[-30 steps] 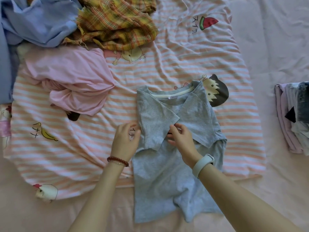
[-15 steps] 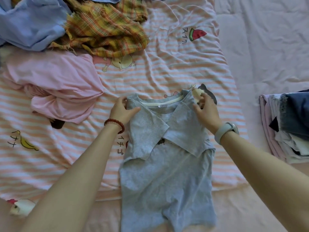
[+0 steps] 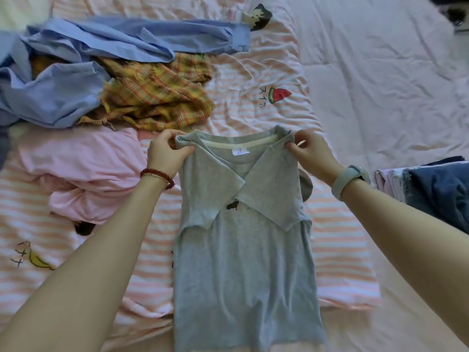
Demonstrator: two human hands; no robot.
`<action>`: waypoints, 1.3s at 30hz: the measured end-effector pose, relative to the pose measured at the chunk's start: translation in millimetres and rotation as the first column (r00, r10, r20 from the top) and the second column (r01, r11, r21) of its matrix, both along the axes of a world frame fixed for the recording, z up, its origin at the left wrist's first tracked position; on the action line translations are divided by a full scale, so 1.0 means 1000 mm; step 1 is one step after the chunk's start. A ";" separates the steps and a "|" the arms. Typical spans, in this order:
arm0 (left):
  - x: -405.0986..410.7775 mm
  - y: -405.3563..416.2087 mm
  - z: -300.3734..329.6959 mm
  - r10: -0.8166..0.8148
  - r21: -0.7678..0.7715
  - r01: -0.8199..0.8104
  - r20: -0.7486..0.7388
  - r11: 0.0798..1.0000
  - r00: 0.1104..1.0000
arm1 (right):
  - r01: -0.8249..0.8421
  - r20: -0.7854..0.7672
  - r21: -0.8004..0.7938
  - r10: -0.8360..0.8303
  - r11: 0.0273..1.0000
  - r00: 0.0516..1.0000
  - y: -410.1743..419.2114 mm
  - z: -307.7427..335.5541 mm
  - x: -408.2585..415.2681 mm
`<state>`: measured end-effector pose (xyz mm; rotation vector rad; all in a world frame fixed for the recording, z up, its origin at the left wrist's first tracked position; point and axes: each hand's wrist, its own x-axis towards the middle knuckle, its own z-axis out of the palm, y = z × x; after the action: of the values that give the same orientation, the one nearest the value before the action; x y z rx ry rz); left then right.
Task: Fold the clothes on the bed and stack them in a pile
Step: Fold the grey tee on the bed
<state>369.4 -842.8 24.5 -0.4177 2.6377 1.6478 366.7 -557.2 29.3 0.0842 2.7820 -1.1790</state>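
Observation:
A grey T-shirt lies lengthwise on the striped blanket, both sleeves folded in across its chest. My left hand pinches the shirt's left shoulder corner. My right hand pinches the right shoulder corner. Both corners are lifted a little off the blanket. A stack of folded clothes, dark denim on top, sits at the right edge. Unfolded clothes lie to the left: a pink garment, a yellow plaid one and a blue shirt.
The pink bedsheet stretches to the right of the striped blanket, between the shirt and the folded stack. A dark object shows at the top right corner.
Both hands moved from the sleeve edges at the chest up to the shoulder corners and now grip them. The view has tilted up, showing more of the blue shirt.

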 end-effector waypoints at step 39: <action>0.225 -0.013 -0.075 0.217 -0.164 -0.161 0.425 0.973 0.879 | 0.448 0.468 -0.065 -0.369 0.892 0.803 0.020 -0.068 0.224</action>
<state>594.8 -855.8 -50.4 -0.9564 2.4147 1.2366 591.0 -537.0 -38.9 0.8690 2.2999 -1.2805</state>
